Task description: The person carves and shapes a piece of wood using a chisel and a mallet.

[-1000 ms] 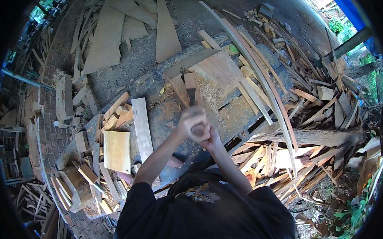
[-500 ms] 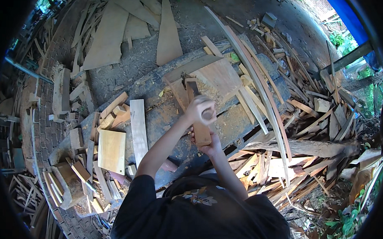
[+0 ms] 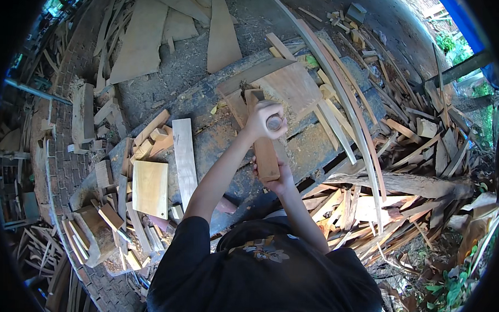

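Note:
My left hand [image 3: 262, 119] is closed around a round tool handle [image 3: 274, 123], seen nearly end-on, over a long reddish wood block [image 3: 267, 159]. My right hand [image 3: 281, 181] grips the near end of the block from beneath and the side. The block's far end lies among boards at the middle of the dark worktable [image 3: 221, 171]: a narrow piece [image 3: 235, 106] just left of it and a wide board [image 3: 290, 88] to its right, with wood shavings around. The rest of the tool is hidden by my hand.
A pale square board [image 3: 149, 188], a long plank [image 3: 183, 159] and offcuts [image 3: 142, 149] lie left. Long curved strips [image 3: 360, 132] run along the right, beside heaped scrap wood [image 3: 341, 214]. Plywood sheets [image 3: 138, 42] lie on the ground beyond; a brick edge [image 3: 67, 182] is at left.
My left hand has moved forward and up along the block with the handle, uncovering more of the block's near part. My right hand still holds the near end, slightly shifted.

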`<state>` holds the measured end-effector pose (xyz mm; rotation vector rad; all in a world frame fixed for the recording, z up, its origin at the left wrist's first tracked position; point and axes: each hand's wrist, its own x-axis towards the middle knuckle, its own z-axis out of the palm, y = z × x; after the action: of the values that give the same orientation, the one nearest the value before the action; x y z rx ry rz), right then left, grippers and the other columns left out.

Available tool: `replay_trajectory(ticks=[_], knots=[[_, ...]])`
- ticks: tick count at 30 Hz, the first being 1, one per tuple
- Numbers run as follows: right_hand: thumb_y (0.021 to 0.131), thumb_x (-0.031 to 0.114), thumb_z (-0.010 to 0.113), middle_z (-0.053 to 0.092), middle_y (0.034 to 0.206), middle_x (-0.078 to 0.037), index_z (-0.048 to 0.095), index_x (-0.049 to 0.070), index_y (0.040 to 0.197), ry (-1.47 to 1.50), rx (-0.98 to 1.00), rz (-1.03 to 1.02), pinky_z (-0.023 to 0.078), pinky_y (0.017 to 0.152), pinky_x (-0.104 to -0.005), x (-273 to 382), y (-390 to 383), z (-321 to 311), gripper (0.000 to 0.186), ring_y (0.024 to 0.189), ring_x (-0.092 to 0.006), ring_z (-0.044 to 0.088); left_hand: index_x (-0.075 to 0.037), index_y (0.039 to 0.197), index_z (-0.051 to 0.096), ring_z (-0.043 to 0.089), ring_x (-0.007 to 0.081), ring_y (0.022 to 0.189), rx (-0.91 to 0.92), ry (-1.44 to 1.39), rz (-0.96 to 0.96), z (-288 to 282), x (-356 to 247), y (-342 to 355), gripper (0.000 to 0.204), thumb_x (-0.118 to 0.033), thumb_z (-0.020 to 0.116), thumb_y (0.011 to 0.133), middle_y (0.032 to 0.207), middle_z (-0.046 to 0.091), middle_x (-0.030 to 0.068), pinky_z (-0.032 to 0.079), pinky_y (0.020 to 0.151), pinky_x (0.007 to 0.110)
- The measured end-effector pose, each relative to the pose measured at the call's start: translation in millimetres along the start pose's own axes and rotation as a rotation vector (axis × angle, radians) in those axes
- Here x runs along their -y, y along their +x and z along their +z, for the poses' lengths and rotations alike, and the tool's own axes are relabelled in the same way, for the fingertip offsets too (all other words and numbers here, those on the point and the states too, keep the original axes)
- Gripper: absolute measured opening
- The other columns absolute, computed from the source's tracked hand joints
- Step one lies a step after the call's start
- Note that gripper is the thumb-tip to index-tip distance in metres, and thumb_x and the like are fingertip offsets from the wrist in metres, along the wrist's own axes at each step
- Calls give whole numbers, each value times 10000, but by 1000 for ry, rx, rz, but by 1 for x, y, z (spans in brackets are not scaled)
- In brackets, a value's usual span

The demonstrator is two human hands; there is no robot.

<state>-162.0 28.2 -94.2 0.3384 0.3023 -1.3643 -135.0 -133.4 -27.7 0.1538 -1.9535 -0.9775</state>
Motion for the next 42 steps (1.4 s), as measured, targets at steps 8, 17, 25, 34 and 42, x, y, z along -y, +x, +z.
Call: replay_trajectory(ticks=[8, 17, 25, 34, 42], knots=[[935, 369, 312, 567, 1031, -123, 453, 41, 1185, 90, -275, -74, 474, 762, -398, -3, -2, 7, 436, 858, -259, 573, -74, 535, 443, 500, 210, 459, 9, -140, 176, -14, -104, -47, 120, 2, 535, 537, 531, 483, 71, 414, 464, 295], [917, 376, 344, 549, 1016, -154, 430, 26, 1193, -28, 31, -54, 467, 773, -408, -9, 4, 0, 454, 879, -265, 556, -66, 548, 426, 464, 232, 460, -64, 3, 87, -18, 3, -5, 164, -44, 588, 559, 527, 442, 73, 357, 433, 293], [917, 343, 354, 557, 1053, -149, 460, 46, 1189, -4, -270, -109, 450, 854, -420, -3, 1, 1, 417, 930, -275, 569, -63, 534, 422, 473, 212, 461, -19, -60, 154, -17, -78, -32, 150, -15, 560, 566, 527, 446, 74, 381, 451, 291], [932, 322, 340, 568, 1082, -128, 486, 75, 1170, 12, -104, -126, 471, 827, -383, -14, 3, 2, 373, 935, -250, 573, -73, 534, 440, 472, 237, 458, -79, -175, 115, -18, -114, -39, 114, 4, 516, 499, 533, 433, 82, 387, 449, 301], [923, 428, 327, 568, 1006, -135, 472, 70, 1173, -29, -83, -84, 473, 760, -399, -17, 9, -3, 460, 891, -237, 564, -31, 564, 409, 445, 83, 505, -223, -104, -169, -28, -18, 19, 177, -12, 556, 660, 542, 465, 20, 328, 460, 226]])
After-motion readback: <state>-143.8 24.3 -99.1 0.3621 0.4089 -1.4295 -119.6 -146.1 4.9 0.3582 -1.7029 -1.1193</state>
